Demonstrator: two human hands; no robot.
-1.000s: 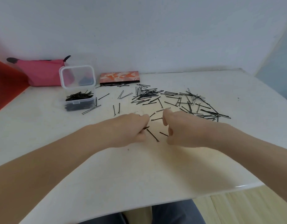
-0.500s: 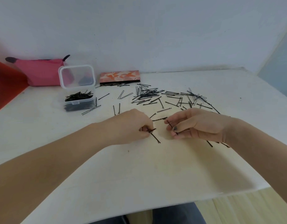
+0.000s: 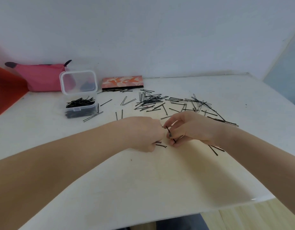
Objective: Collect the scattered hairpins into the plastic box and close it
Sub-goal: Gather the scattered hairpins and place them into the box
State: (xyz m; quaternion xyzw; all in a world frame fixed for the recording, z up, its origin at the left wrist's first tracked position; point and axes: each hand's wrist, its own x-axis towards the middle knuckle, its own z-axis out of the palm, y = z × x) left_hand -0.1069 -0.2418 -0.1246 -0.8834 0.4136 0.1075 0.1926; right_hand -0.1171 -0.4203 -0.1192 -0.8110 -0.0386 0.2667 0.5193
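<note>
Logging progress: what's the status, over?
Left hand closed on pins; right hand pinching one hairpin. Box open, part filled. Pile remains. Nothing blocking.

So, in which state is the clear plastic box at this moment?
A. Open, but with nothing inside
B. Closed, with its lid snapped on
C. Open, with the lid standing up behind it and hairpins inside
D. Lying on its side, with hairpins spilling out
C: the clear plastic box stands upright with a pile of black hairpins inside, and its lid stands raised behind it.
</note>
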